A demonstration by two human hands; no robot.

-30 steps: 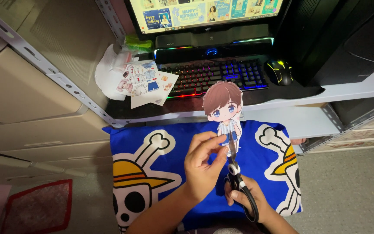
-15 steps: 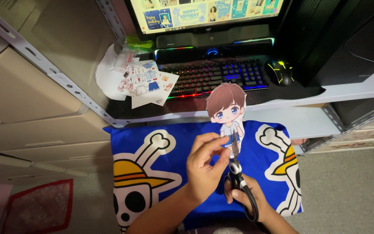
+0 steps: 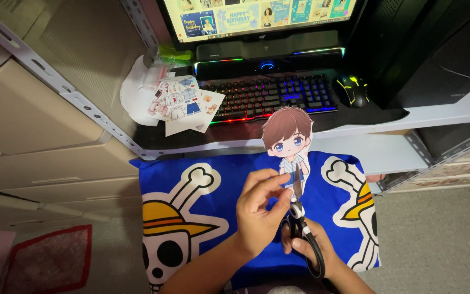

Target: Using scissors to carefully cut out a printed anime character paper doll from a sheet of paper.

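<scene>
My left hand (image 3: 259, 212) pinches the lower part of a paper doll cutout (image 3: 288, 139), a cartoon boy with brown hair and blue eyes, held upright over my lap. My right hand (image 3: 311, 250) grips black-handled scissors (image 3: 302, 218), whose blades point up along the doll's body and legs. Both hands hover above a blue cloth (image 3: 218, 196) printed with white skulls, crossbones and straw hats.
A backlit rainbow keyboard (image 3: 270, 98) and a black mouse (image 3: 353, 90) sit on a dark desk mat under a monitor (image 3: 257, 16). Printed sheets of paper doll clothes (image 3: 183, 103) lie left of the keyboard. Beige drawers (image 3: 39, 141) stand at left.
The paper doll and both hands have shifted slightly right; the scissors stay at the doll's lower body.
</scene>
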